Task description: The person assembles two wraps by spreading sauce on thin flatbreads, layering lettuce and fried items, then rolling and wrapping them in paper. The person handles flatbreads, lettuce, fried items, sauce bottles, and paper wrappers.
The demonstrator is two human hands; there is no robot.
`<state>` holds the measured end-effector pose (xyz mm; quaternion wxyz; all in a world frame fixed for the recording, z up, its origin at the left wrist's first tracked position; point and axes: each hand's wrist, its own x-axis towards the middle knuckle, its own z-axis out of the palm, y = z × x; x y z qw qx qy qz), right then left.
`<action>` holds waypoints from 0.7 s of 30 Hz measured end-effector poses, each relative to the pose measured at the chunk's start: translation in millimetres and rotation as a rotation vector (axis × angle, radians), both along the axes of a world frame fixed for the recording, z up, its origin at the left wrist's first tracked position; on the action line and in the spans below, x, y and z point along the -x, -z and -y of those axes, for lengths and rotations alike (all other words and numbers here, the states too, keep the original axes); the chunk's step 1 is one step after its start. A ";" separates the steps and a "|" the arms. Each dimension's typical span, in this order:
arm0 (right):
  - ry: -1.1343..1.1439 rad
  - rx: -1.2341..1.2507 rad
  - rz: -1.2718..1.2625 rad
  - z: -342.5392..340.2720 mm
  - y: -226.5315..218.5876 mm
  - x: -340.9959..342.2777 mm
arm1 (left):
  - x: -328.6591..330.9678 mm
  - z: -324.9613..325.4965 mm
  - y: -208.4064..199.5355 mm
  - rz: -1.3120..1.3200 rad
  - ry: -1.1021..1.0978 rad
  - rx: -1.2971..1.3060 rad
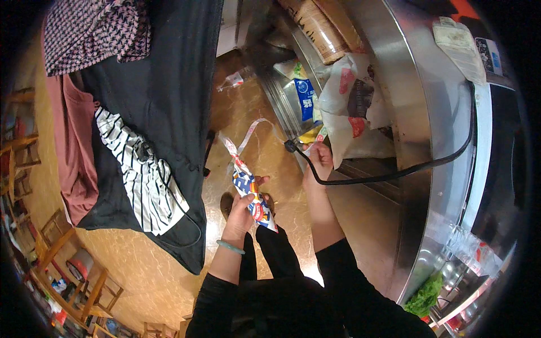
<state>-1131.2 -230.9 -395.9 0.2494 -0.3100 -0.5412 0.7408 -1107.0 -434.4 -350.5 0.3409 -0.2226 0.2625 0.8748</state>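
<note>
My left hand (239, 217) is closed round a long packet (248, 188) with a blue, white and orange pattern. Its upper end is twisted narrow and tilts away to the left. From near that twisted end a thin pale printed strip (251, 130) curves up and over toward my right hand (319, 162). The fingers of that hand are pinched together on the strip's far end, by a steel shelf. In front of the right wrist hangs a black cord (389, 173) that ends in a dark knob or plug (290, 146).
Right of me, a steel cabinet (414, 62) stands open with a white plastic bag (352, 107), a blue packet (305, 98) and a brown roll (318, 31) inside. A black cloth (174, 101) with a striped cloth (141, 174) is at left. A clear bottle (230, 82) lies on the floor.
</note>
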 end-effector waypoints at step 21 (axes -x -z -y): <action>-0.215 -0.157 0.410 -3.2 -75.5 -19.5 | 20.9 -57.8 11.2 -0.003 0.359 -0.168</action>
